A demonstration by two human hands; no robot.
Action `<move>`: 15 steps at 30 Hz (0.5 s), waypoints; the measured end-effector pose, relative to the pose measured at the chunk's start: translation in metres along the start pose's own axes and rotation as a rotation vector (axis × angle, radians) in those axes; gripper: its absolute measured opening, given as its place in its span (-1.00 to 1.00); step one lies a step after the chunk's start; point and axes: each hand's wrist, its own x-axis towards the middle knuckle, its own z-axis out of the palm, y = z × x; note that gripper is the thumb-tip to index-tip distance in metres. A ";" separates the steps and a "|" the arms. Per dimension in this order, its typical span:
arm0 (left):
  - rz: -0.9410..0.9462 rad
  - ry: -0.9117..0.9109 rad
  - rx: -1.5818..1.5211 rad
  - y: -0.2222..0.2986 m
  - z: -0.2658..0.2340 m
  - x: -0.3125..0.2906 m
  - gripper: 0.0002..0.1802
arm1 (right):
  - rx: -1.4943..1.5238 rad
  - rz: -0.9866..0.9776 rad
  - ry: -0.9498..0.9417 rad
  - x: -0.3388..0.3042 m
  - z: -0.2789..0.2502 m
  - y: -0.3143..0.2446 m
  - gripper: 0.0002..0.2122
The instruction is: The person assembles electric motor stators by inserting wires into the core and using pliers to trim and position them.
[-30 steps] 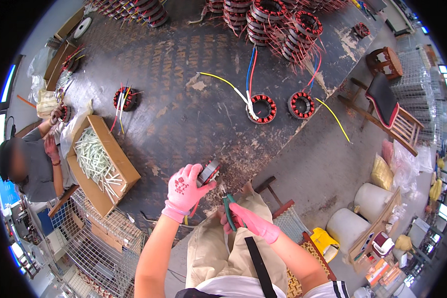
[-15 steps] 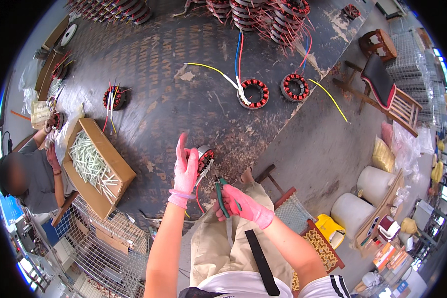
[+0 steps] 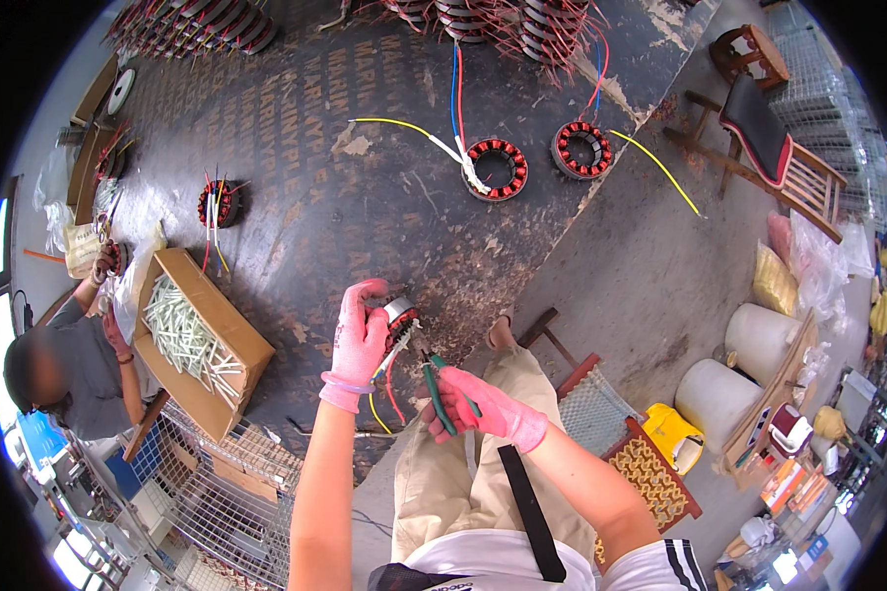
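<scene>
Near the edge of the dark surface (image 3: 315, 227), a person's L hand (image 3: 360, 340), in a pink glove, has thumb & fingers curled round a metal ring w/ red coils (image 3: 401, 313). It's tipped toward the R hand (image 3: 493, 406), prob. so the wire side is easy to get at. Loose wires (image 3: 392, 384) hang below. The R hand, gloved too, is wrapped round green-handled pliers (image 3: 434, 397); the handles are a bit apart, tip close to the ring, can't tell if it touches. A box (image 3: 241, 325) of white tubes (image 3: 182, 330) sits to the L, maybe for quick reach. Two other rings (image 3: 515, 163) lie flat farther off, wires spread, maybe to stop tangles. Writing: rows of faded letters (image 3: 360, 69) on the surface, plus a small print on the L glove, too tiny to read.
</scene>
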 end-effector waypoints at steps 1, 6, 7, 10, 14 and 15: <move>0.068 0.034 -0.039 -0.002 0.002 0.002 -0.74 | 0.009 -0.007 -0.009 0.001 -0.001 0.001 -0.38; 0.146 0.008 0.356 0.004 0.007 0.006 -0.70 | -0.001 -0.005 -0.005 -0.002 -0.005 0.003 -0.37; 0.120 0.007 0.336 0.005 0.007 0.007 -0.71 | -0.005 -0.008 -0.011 -0.002 -0.004 0.002 -0.37; 0.088 0.000 0.355 0.010 0.008 0.011 -0.72 | -0.001 -0.005 -0.023 -0.002 -0.005 0.000 -0.37; 0.075 -0.022 0.359 0.013 0.008 0.018 -0.73 | 0.025 0.003 -0.038 -0.003 -0.009 -0.002 -0.38; 0.080 -0.024 0.356 0.013 0.009 0.019 -0.73 | 0.026 -0.002 -0.048 -0.002 -0.011 -0.002 -0.38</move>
